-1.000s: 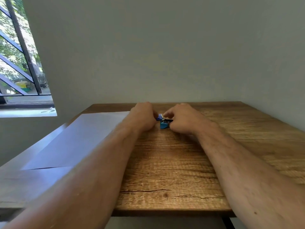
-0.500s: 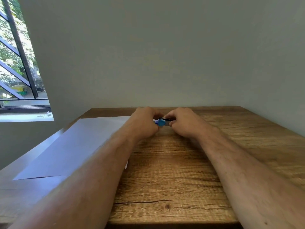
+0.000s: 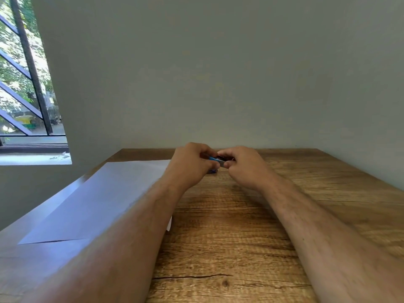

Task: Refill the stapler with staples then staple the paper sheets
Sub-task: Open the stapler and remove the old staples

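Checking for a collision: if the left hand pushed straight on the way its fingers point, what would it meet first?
Probably the right hand, just past the stapler that the left hand holds; depth is unclear.

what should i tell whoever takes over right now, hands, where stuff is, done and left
Left hand and right hand both grip the small blue stapler, held just above the wooden table at its far side.
A small dark blue item, maybe the staple box, lies on the table under the hands.
Paper sheets lie flat on the table's left side, untouched.
Done: stapler picked up. Whether staples are loaded cannot be seen.
Left: finish the refill, close the stapler, staple the sheets.
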